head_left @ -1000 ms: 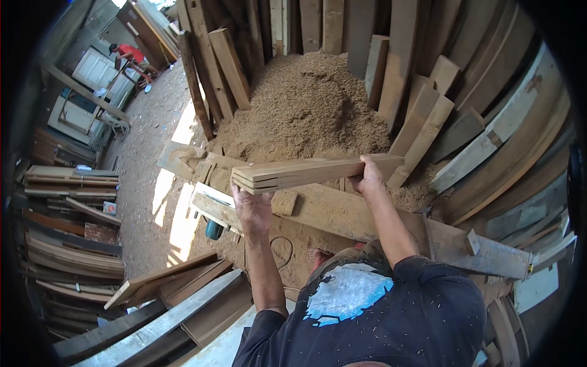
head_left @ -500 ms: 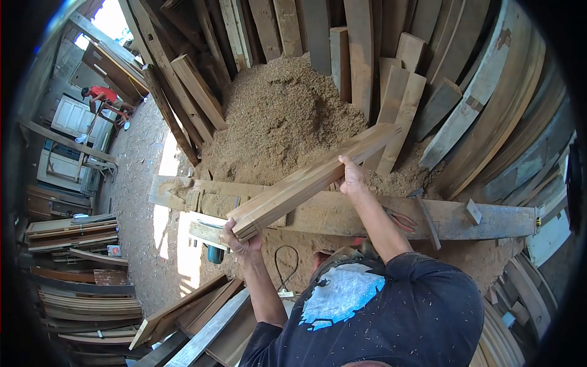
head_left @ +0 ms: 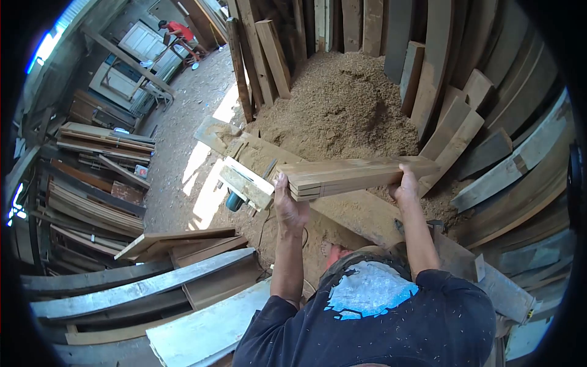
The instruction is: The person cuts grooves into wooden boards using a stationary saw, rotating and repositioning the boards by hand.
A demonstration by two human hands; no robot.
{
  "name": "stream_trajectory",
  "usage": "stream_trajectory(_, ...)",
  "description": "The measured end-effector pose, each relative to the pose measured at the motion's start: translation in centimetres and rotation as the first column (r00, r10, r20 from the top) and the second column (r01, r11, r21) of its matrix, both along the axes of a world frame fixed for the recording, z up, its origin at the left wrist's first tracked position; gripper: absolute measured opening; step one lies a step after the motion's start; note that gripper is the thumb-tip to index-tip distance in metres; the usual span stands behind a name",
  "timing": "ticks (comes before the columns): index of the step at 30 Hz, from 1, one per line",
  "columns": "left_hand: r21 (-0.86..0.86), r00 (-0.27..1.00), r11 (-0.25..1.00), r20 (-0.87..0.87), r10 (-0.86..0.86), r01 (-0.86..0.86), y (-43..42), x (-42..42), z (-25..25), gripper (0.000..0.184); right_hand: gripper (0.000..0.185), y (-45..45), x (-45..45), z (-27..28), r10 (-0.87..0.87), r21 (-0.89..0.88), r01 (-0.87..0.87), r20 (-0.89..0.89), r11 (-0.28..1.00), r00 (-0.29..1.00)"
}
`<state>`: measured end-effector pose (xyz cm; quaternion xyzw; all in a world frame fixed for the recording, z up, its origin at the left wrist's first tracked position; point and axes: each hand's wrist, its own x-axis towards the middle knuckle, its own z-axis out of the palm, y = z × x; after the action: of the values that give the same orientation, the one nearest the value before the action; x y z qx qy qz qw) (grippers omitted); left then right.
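Observation:
A long stack of wooden boards [head_left: 354, 176], with several layers showing at its near-left end, is held up in front of my body. My left hand [head_left: 290, 205] grips the left end, thumb on the end face. Towards the far right end, my right hand [head_left: 406, 186] is closed on the near edge. The stack hangs above a long plank bench [head_left: 342, 214], apart from it. Left of the stack, a power tool with a pale flat base [head_left: 244, 183] lies on the bench.
A sawdust heap [head_left: 342, 110] lies beyond the bench. Upright planks [head_left: 434, 67] lean around it. Stacked boards [head_left: 104, 202] fill the left side, and a white board [head_left: 208, 324] lies at lower left. A person in a red shirt [head_left: 178, 30] bends over work far off.
My view has turned left, so the surroundings shift right. The board stack has swung to lie more level across the view, still in both hands.

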<state>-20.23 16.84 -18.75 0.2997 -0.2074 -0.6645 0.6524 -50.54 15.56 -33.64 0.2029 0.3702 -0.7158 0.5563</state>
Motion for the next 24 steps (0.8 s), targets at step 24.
stream_trajectory(24, -0.197, 0.997, 0.979, 0.057, 0.057, -0.045, 1.2, -3.2, 4.0, 0.056, 0.032, 2.4, 0.7, -2.5, 0.082, -0.015, -0.080, 0.115, 0.997, 0.990)
